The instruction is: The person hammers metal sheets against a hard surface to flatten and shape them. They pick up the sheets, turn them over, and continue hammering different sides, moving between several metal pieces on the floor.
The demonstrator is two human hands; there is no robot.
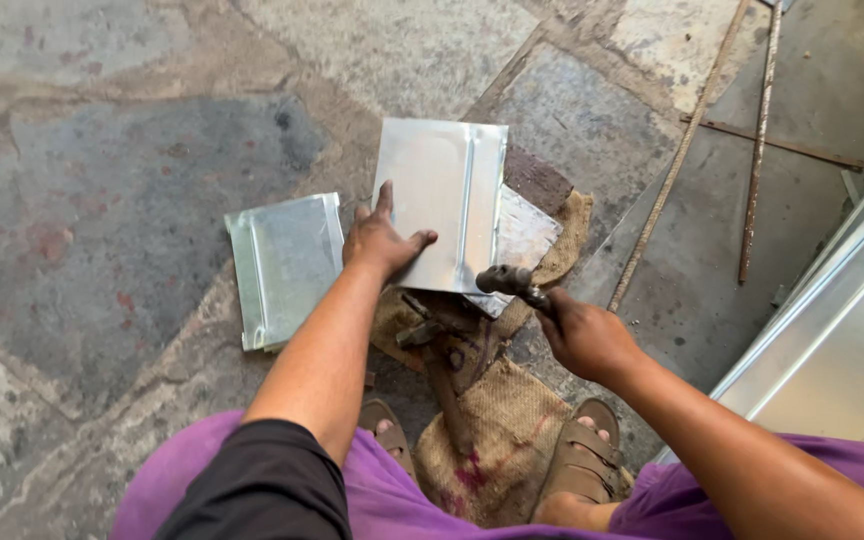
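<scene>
Fingers (pixel 384 200) of the left hand (pixel 380 240) spread flat, apart, pressed on the lower left part of a shiny metal sheet (pixel 442 200), thumb stretched out to the right over its surface. Right hand (pixel 582 335) wrapped shut around the handle of a hammer (pixel 508 281), dark round head hovering just at the sheet's lower right corner, touching or just above, hard to tell which. Sheet lay roughly upright in the view, rectangular, silver, with a raised fold running down near its right edge. Rested on a second, duller metal piece (pixel 527 235) poking out to the right, and on a dark block (pixel 537 178) showing behind its top right corner. Under all that, brown sacking (pixel 497 430) spread on the stone floor (pixel 102 200), marked with faded red and purple stains near the feet. Another hammer (pixel 432 345) lay unheld on the sacking, between the arms. Left of the hand, well apart from the held sheet, a small stack of similar folded sheets (pixel 285 265), greenish-silver, on the floor. Rusty rods (pixel 757 150) lay at upper right, long metal panels (pixel 832 340) along the right edge. Sandalled feet (pixel 582 455) and purple trousers (pixel 392 495) at the bottom.
</scene>
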